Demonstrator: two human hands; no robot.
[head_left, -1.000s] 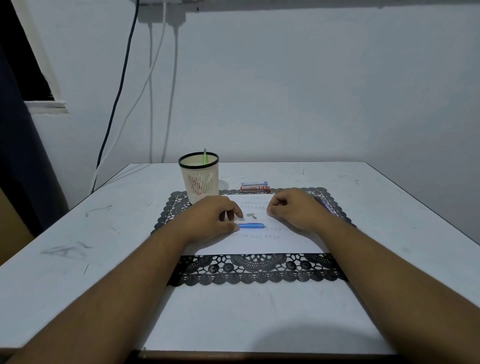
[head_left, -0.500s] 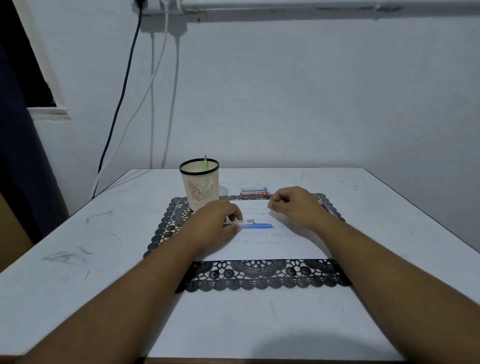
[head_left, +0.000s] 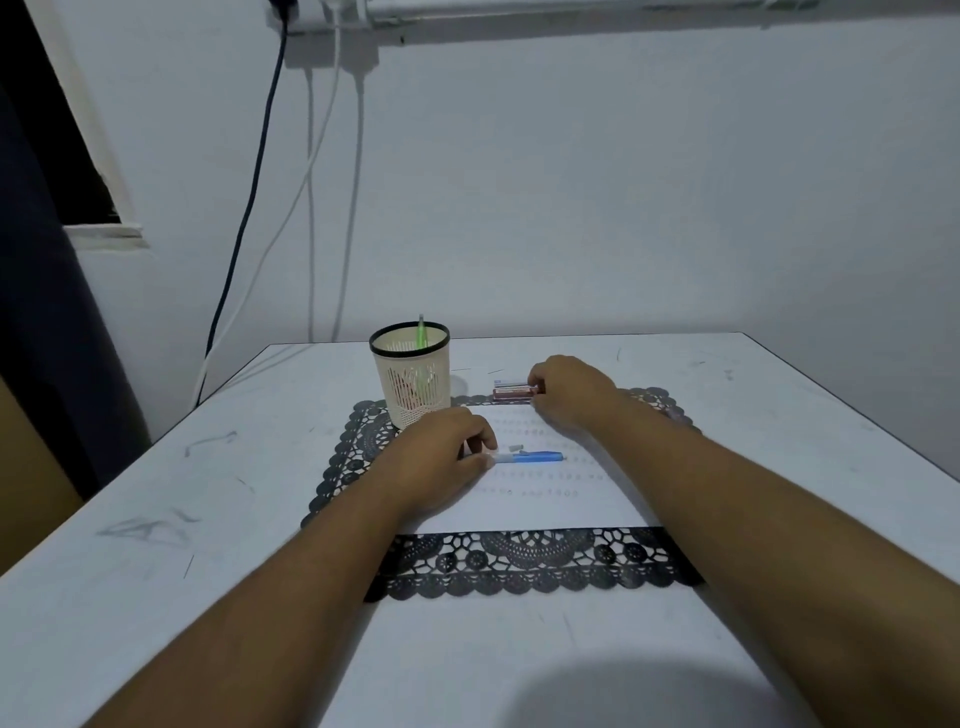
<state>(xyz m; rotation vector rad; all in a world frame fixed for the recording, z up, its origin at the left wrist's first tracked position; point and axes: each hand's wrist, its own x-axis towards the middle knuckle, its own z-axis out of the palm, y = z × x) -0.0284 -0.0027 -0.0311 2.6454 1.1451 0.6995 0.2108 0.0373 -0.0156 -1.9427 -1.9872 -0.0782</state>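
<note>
Two hands apart: left hand (head_left: 441, 460) pinches pen (head_left: 537, 457) by its end on paper (head_left: 576, 501), right hand (head_left: 571, 392) curls round box (head_left: 510, 393) at far edge of mat (head_left: 519, 566); best lift box level, pen held steady.

Cup (head_left: 410, 384) just beyond L hand (head_left: 441, 462), blocks fwd reach. Pen (head_left: 535, 457) lies crosswise to its right; box (head_left: 511, 391) at R hand (head_left: 569, 389). Table (head_left: 208, 519) beside mat (head_left: 519, 566) open.

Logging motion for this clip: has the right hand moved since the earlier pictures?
Yes. The right hand went forward, up to the small boxes beyond the paper.
</note>
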